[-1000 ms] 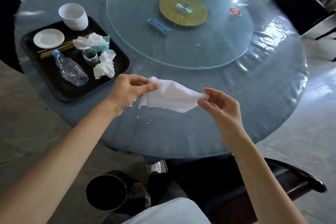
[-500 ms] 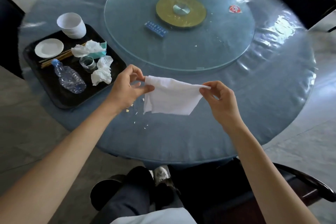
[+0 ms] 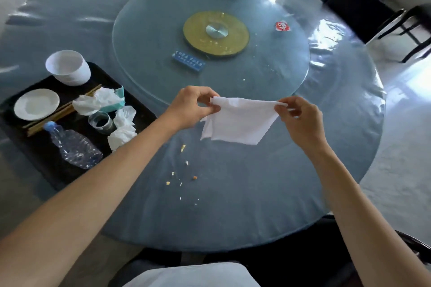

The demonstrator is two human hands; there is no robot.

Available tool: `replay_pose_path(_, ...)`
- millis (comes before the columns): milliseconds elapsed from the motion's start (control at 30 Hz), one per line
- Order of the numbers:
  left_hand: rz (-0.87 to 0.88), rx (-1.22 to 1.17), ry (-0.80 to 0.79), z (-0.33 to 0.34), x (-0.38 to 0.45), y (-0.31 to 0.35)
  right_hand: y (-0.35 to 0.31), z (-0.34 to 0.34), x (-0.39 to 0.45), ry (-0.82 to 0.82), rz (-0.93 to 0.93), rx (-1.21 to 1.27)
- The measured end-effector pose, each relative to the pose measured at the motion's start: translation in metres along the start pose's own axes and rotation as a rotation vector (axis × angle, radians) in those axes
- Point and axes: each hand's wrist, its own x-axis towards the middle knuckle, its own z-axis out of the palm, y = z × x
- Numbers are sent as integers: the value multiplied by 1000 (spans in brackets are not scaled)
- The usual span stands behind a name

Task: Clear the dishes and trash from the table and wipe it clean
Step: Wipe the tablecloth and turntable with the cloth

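Cloth [image 3: 238, 121] is what we are holding now, a white one, up in the air over the near side of the tabletop [image 3: 245, 205]. We are pinching one top corner with our left hand [image 3: 189, 107] and the other top corner with our right hand [image 3: 300, 119]. The fingers on both hands are closed tight on the cloth, and the rest of it is hanging down between them.

A moment ago the cloth was bunched and sagging. Now we are pulling it wider and flatter, and we are leaning in closer over the tabletop. We think that means the wiping is about to begin.

The dishes and trash are already sitting on the black tray [image 3: 46, 158] at the left: a white bowl [image 3: 68, 67], a small white plate [image 3: 36, 103], chopsticks [image 3: 61, 109], a squashed water bottle [image 3: 74, 147], a little glass cup [image 3: 101, 120] and crumpled tissues [image 3: 121, 133]. So the clearing part is looking done.

Crumbs [image 3: 183, 170] are still lying on the tabletop just below the cloth. More bits are lying on the round glass turntable [image 3: 268, 72].

A blue tag [image 3: 188, 63] with white writing is lying on the glass, but the letters are too small for us to read. A red and white sticker [image 3: 282, 26] is near the far right of the glass, and we cannot read that one either.
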Motion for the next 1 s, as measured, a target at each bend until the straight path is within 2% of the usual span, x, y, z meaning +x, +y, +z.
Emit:
replay_pose_path(133, 49, -14, -84, 16, 19, -3, 12, -5, -23, 118, 18, -96)
replay_pose_path(200, 51, 2, -128, 35, 9, -19, 34, 3, -52, 97, 71, -138)
replay_pose_path(267, 29, 67, -220, 56, -13, -50, 70, 18, -86, -15, 157, -174)
replay_pose_path(333, 4, 167, -395, 75, -38, -84, 111, 36, -121, -172, 248, -203)
replay_pose_path(400, -5, 222, -594, 88, -58, -109, 140, 50, -147, -296, 270, -225)
replay_pose_path(467, -53, 238, -682, 95, -66, -115, 147, 53, -154, -363, 275, -191)
replay_pose_path(533, -117, 209, -651, 97, -61, -112, 145, 49, -146, -365, 285, -112)
replay_pose_path(667, -232, 79, -424, 104, -24, -103, 134, 44, -96, -291, 370, 85)
replay_pose_path(800, -389, 31, -196, 126, 17, -105, 151, 64, -44, -221, 460, 51)
replay_pose_path(900, -500, 172, -163, 145, 27, -122, 170, 87, -27, -296, 527, -66)
replay_pose_path(1000, -513, 298, -184, 157, 25, -127, 172, 102, -26, -281, 541, -131)
